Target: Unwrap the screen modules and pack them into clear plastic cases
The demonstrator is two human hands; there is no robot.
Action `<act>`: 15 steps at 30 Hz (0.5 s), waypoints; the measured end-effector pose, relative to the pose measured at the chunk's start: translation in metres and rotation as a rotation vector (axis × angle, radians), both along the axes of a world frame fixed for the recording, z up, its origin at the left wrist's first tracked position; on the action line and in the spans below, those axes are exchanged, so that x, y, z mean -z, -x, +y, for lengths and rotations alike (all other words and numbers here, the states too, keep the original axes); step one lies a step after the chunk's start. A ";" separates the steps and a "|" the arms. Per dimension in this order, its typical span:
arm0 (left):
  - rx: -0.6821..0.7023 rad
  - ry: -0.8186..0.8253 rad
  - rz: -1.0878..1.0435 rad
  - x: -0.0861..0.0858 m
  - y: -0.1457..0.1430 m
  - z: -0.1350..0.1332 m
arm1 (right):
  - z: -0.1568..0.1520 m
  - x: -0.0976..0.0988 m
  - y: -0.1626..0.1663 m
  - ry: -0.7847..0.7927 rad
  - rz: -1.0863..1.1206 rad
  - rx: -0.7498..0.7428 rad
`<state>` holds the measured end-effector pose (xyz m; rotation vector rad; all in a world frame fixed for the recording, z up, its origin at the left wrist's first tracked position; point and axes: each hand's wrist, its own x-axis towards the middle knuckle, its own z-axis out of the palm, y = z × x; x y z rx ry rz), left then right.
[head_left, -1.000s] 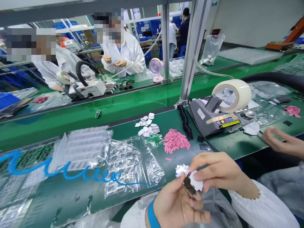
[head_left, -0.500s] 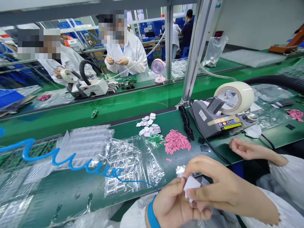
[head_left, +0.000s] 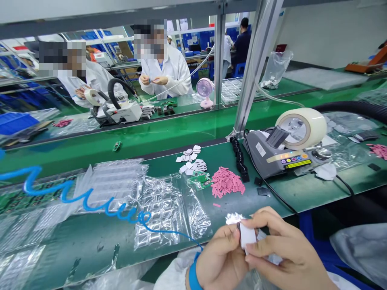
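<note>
Between my two hands is a small white rectangular piece [head_left: 248, 234] with a dark edge along its left side. My left hand [head_left: 222, 254], with a blue wrist strap [head_left: 194, 274], grips that side between thumb and fingers. My right hand [head_left: 282, 246] pinches the same piece from the right, thumb on the white face; its other fingers partly hide the underside. Just behind the fingertips lies a small cluster of white pieces [head_left: 234, 218] at the table edge. Farther back are a heap of pink strips [head_left: 227, 182], a green circuit board [head_left: 201, 180] and white pads [head_left: 193, 166].
A tape dispenser [head_left: 272, 157] with a large tape roll [head_left: 317, 125] stands at the right, its cable crossing the table. Clear plastic trays [head_left: 160, 209] lie left, under a coiled blue cord [head_left: 99, 207]. A metal post [head_left: 249, 72] rises behind. Two co-workers sit across the green conveyor [head_left: 169, 137].
The white piece has turned more upright in my fingers, and my right hand sits slightly lower. A neighbouring person's hand and sleeve at the right have left the view. The view shifted slightly.
</note>
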<state>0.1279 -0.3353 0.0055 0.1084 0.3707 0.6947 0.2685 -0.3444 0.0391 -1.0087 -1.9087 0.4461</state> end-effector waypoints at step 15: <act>-0.048 0.087 -0.020 0.001 -0.011 -0.004 | -0.002 0.022 -0.006 0.175 0.133 -0.008</act>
